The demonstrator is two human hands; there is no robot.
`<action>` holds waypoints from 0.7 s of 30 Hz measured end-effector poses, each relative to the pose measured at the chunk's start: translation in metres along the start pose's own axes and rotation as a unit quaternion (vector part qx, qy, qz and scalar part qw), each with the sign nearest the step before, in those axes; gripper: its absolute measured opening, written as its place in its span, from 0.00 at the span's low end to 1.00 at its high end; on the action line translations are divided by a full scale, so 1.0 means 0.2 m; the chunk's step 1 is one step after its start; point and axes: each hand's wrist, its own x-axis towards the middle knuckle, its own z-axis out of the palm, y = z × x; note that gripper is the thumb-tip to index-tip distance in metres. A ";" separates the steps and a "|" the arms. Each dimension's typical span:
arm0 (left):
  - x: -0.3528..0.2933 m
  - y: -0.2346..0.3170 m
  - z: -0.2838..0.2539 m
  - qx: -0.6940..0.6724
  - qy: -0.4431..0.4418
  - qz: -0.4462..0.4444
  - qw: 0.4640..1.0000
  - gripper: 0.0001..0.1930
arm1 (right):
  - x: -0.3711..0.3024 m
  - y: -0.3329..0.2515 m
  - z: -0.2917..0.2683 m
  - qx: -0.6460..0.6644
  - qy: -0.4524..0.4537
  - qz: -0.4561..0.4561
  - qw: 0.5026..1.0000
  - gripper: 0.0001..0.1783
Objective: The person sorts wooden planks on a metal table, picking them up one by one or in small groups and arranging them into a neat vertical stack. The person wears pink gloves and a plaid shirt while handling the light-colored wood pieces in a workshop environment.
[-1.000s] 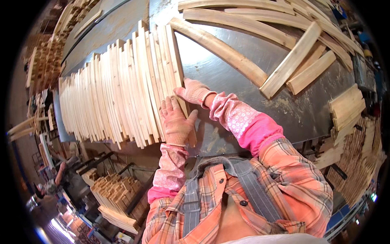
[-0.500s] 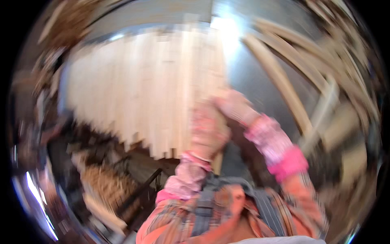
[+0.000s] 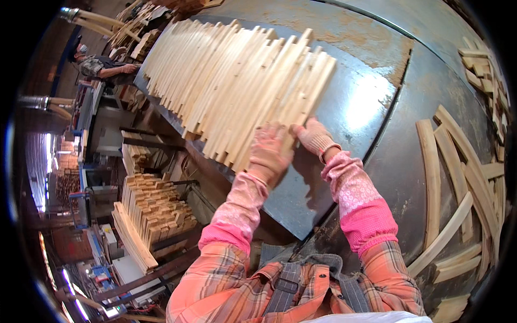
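Observation:
Pale wooden slats lie side by side in a long slanting row on a metal table, their ends uneven. My left hand, in a pinkish work glove, rests on the near ends at the row's right side, fingers stretched forward over the wood. Close beside it, my gloved right hand is at the near end of the outermost slat, its fingers bent against that slat's edge. The undersides of both hands are hidden.
Curved wooden pieces lie on the metal table at right. Sawdust covers part of the far surface. Stacked wood blocks stand lower left, below table height. Another person is at the far left.
The view has turned and steadied, so the slat row now slants up to the right. My hands stay near its right side, a little farther apart.

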 end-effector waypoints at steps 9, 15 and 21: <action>0.01 -0.60 0.03 0.083 0.022 0.004 0.996 0.37 | -0.90 0.81 -0.43 -0.116 0.301 0.092 0.942 0.42; 0.34 -0.42 0.09 0.030 0.006 0.055 0.998 0.32 | -1.77 1.16 -0.32 -0.083 0.368 0.533 0.758 0.57; -0.01 0.58 0.17 -0.497 -0.228 -0.012 0.837 0.28 | -1.87 1.14 0.00 0.221 0.359 0.418 0.805 0.53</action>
